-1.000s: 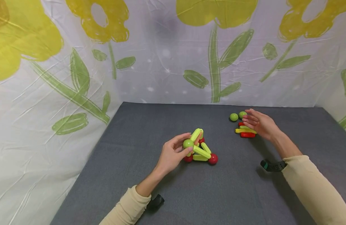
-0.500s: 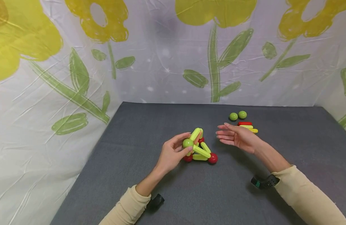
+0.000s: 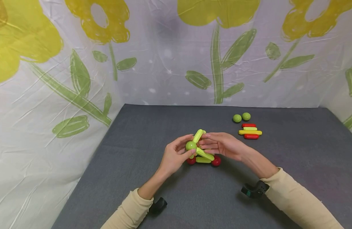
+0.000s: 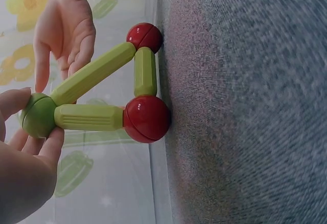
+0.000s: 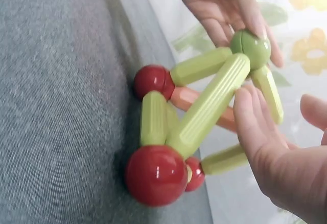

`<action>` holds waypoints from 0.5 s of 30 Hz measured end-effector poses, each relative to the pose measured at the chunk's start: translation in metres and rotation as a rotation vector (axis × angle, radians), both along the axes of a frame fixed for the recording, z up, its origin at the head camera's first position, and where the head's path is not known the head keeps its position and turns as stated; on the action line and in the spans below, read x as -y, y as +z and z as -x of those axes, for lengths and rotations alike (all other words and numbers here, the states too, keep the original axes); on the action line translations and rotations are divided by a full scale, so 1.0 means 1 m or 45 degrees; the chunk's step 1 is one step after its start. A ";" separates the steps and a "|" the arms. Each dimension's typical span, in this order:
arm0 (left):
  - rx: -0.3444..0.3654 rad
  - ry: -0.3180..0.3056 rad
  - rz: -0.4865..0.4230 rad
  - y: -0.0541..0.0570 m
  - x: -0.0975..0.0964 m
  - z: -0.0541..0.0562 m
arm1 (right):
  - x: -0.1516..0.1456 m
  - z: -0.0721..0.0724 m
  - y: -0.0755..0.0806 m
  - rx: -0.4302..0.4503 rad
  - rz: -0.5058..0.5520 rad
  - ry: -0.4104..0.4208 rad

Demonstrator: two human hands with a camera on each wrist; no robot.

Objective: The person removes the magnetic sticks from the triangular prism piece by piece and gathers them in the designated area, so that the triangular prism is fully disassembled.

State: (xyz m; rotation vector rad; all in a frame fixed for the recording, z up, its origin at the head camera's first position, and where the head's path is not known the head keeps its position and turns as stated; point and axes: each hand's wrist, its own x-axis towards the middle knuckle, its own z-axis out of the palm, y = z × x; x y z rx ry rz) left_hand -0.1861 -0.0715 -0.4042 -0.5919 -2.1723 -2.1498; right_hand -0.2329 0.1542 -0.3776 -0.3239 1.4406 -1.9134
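Note:
My left hand (image 3: 173,156) pinches the green ball (image 3: 191,146) at the top of a frame of building rods and balls. Yellow-green rods (image 4: 92,117) run from that ball down to red balls (image 4: 147,119) standing on the table. An orange rod (image 5: 185,101) shows inside the frame in the right wrist view. Another yellow-green rod (image 5: 269,97) sticks out from the green ball, its far end joined to nothing. Beside the frame is my right hand (image 3: 225,146), fingers extended towards the rods, thumb apart. Whether its fingertips touch a rod is unclear.
Two loose green balls (image 3: 241,117) lie at the back right of the dark table (image 3: 153,122). In front of them several rods (image 3: 250,132) in red, yellow and yellow-green lie side by side. A flower-printed cloth (image 3: 164,82) hangs behind the table.
My right hand has travelled left from the loose rods to the frame, uncovering those rods. The left hand has stayed on the green ball, and the frame stands where it was.

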 end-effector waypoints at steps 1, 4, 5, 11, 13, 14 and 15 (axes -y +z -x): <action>-0.003 0.000 -0.001 0.000 0.000 0.000 | 0.001 0.000 0.000 0.000 -0.001 -0.006; -0.008 -0.004 -0.006 0.000 0.000 0.001 | 0.005 -0.001 0.003 -0.011 -0.013 -0.018; -0.010 -0.005 -0.007 0.000 0.000 0.001 | 0.007 -0.001 0.004 -0.012 -0.019 -0.029; -0.014 -0.009 0.005 0.001 0.001 0.001 | 0.018 -0.005 0.009 -0.004 -0.079 -0.156; -0.012 -0.009 0.013 0.000 0.001 0.000 | 0.022 -0.006 0.009 0.007 -0.090 -0.210; -0.010 -0.009 0.017 0.000 0.001 0.000 | 0.024 -0.006 0.009 0.014 -0.094 -0.240; -0.008 -0.009 0.020 0.000 0.001 0.000 | 0.026 -0.007 0.009 0.017 -0.093 -0.267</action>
